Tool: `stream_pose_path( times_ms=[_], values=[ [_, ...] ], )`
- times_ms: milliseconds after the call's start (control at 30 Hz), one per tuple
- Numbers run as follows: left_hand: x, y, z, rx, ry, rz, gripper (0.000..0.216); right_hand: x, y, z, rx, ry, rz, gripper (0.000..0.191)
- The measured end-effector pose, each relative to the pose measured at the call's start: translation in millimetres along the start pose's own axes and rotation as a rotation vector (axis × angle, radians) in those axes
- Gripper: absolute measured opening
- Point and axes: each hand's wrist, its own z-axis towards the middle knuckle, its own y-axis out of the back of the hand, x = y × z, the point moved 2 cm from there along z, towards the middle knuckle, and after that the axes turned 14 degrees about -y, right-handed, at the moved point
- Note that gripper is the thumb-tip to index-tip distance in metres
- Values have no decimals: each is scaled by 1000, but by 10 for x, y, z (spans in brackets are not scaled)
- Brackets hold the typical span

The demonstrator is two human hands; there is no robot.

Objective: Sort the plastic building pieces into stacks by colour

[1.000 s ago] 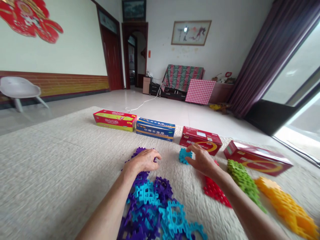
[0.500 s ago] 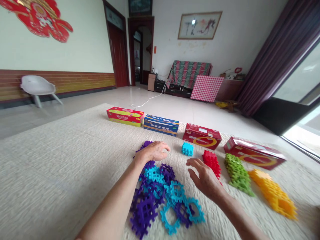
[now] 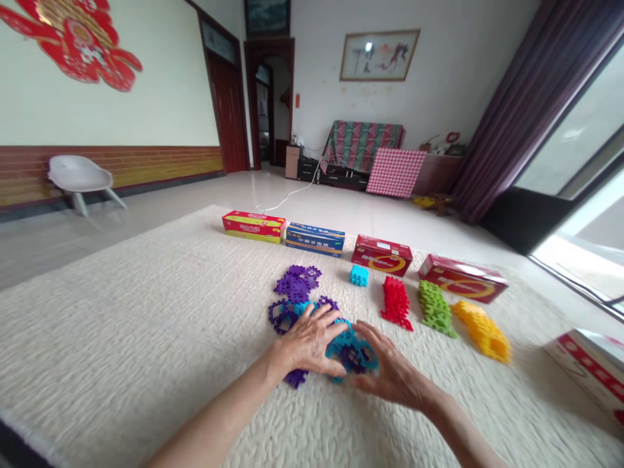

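Observation:
My left hand (image 3: 312, 341) is over the mixed pile with its fingers spread, covering part of it. My right hand (image 3: 390, 367) is at the pile's right side, its fingers apart and close to the light blue interlocking plastic pieces (image 3: 344, 335). Neither hand visibly grips a piece, though contact beneath the palms is hidden. Purple interlocking pieces (image 3: 296, 283) lie loose beyond the left hand, and others show between and below the hands. Farther forward stands a small stack of light blue pieces (image 3: 359, 276).
Rows of red pieces (image 3: 396, 301), green pieces (image 3: 435, 308) and yellow pieces (image 3: 482, 331) lie to the right. Behind them stand a red-yellow box (image 3: 254, 227), a blue box (image 3: 316, 240) and two dark red boxes (image 3: 381, 255). Another box (image 3: 589, 370) is at right. All rest on a cream quilted mat (image 3: 146, 325).
Both hands have come down and nearer to me onto the pile, the left one from the far purple pieces. The view has shifted, bringing a box at right into sight.

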Motion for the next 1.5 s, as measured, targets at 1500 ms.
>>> stream_pose_path(
  times_ms=[1500],
  values=[
    [1617,387,394,-403,395,-42,31,51,-371,937,-122,33,345,48]
  ],
)
